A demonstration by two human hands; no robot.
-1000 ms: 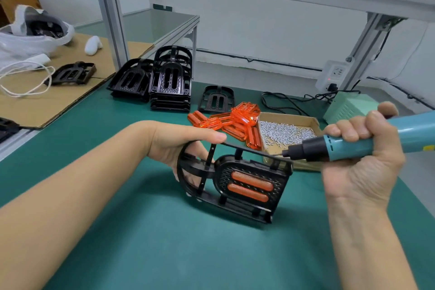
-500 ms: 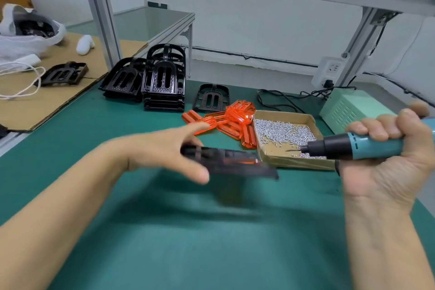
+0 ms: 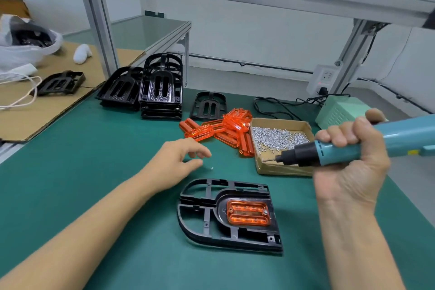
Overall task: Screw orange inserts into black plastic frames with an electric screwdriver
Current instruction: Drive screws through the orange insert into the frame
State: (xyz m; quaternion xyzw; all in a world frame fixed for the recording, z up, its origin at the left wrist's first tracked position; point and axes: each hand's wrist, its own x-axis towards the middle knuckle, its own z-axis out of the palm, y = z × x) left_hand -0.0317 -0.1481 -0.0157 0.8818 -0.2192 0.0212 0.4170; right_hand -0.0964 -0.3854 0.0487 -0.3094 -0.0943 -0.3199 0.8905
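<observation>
- Left hand [image 3: 175, 165]: fingers loosely spread, holding nothing, hovering over the green table [image 3: 98, 172] near a single loose screw [image 3: 211, 168].
- Right hand [image 3: 350, 155]: wrapped around the teal electric screwdriver [image 3: 353, 148], bit pointing left over the cardboard box of screws [image 3: 280, 141].
- Black plastic frame [image 3: 226, 214]: flat on the table between the forearms, orange insert [image 3: 248, 213] seated inside.
- Loose orange inserts [image 3: 221, 130]: piled left of the box; stacked black frames [image 3: 161, 92] behind.
</observation>
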